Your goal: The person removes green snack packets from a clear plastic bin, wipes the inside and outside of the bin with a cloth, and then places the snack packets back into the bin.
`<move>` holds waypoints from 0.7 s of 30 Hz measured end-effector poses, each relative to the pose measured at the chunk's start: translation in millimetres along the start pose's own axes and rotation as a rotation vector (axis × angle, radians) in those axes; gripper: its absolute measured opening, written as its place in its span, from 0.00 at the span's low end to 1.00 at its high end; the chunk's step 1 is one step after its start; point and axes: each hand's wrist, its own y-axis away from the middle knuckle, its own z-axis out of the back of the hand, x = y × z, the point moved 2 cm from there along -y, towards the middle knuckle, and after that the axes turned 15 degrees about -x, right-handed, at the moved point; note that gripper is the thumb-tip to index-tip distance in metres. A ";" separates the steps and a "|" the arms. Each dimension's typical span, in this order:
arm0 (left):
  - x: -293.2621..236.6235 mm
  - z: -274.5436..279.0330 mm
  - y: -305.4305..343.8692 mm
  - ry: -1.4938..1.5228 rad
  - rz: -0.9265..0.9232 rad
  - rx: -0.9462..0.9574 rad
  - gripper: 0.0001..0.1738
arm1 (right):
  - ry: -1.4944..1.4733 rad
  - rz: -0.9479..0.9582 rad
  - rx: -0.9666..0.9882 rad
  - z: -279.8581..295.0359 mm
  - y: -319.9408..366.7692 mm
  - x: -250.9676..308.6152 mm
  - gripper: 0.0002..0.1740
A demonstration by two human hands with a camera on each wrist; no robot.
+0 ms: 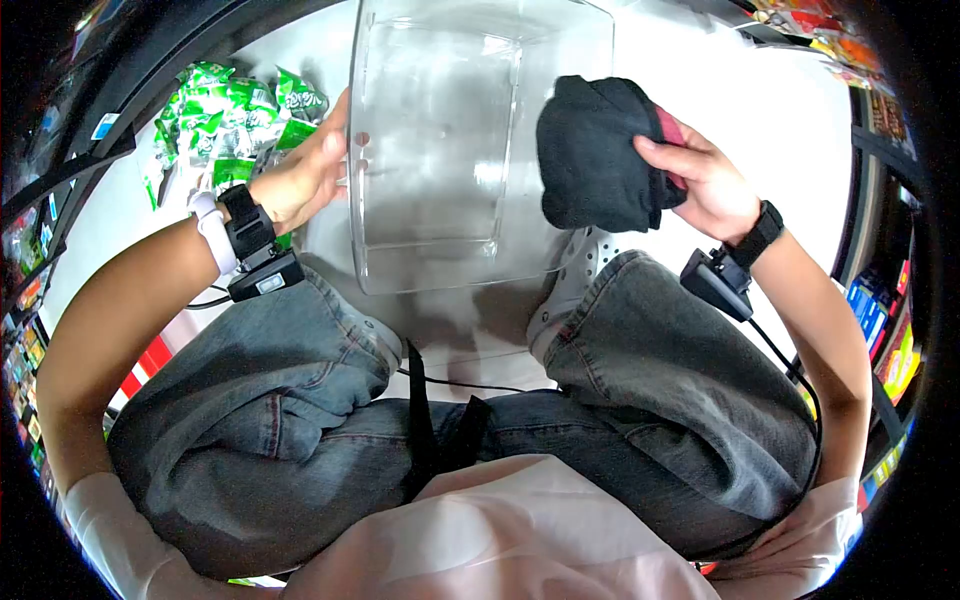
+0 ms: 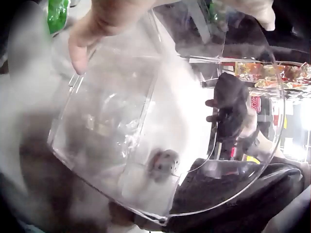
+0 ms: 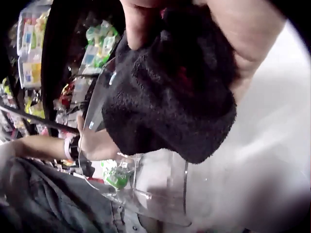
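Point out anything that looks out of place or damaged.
The green packets lie in a loose, jumbled heap on the white floor beside the clear bin; that looks untidy, though perhaps deliberate. I see no plain damage.

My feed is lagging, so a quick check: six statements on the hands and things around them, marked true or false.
The right hand holds a dark cloth. True.
The left hand holds a clear box. True.
Green packets lie near the left hand. True.
The packets are inside the box. False: they lie outside it.
The left hand holds the cloth. False: the right hand does.
Both wrists are bare. False: each wears a black strap.
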 end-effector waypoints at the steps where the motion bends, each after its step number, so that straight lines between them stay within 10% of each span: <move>1: 0.1 1.0 -2.5 0.000 -0.002 -0.001 0.70 | 0.050 0.025 -0.032 -4.5 -2.9 1.4 0.26; 7: 10.6 15.0 -5.9 0.131 0.083 0.154 0.68 | 0.274 0.317 -0.011 -31.4 -19.4 38.7 0.26; 21: 6.8 11.6 -6.5 0.122 0.200 0.298 0.66 | 0.371 0.284 0.054 -39.2 -28.6 44.2 0.25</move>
